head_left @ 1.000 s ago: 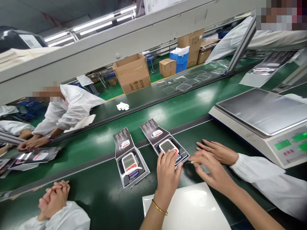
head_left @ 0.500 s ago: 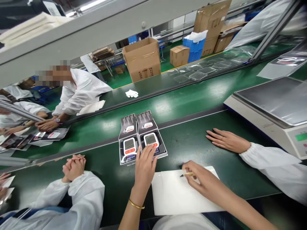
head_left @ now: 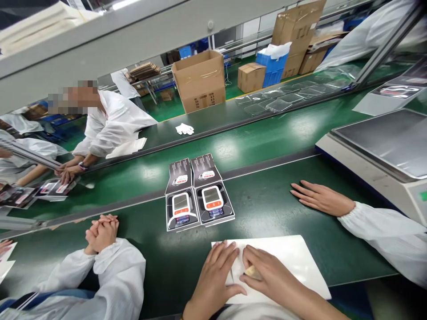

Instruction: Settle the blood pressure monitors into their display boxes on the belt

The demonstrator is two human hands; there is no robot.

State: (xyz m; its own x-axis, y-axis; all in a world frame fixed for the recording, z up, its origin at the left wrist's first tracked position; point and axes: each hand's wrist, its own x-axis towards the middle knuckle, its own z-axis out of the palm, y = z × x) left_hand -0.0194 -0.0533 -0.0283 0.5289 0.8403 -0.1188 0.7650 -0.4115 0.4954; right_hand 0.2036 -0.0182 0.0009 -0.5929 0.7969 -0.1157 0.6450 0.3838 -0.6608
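Holding hand, right (head_left: 267,275): fingers curled closely around a yellowish object (head_left: 252,272), mostly hidden.
Left hand (head_left: 218,275): laid palm down, thumb spread, holding nothing visible.
White sheet (head_left: 300,266): beneath both hands, at the near side of the green table (head_left: 267,200).
Boxes: left box (head_left: 179,171) and right box (head_left: 203,166), side by side beyond the sheet, lids raised, each containing a screened device.
Scale (head_left: 383,146): to the right.

Flat white sheet (head_left: 298,260) beneath a partly hidden yellowish tool (head_left: 252,272)
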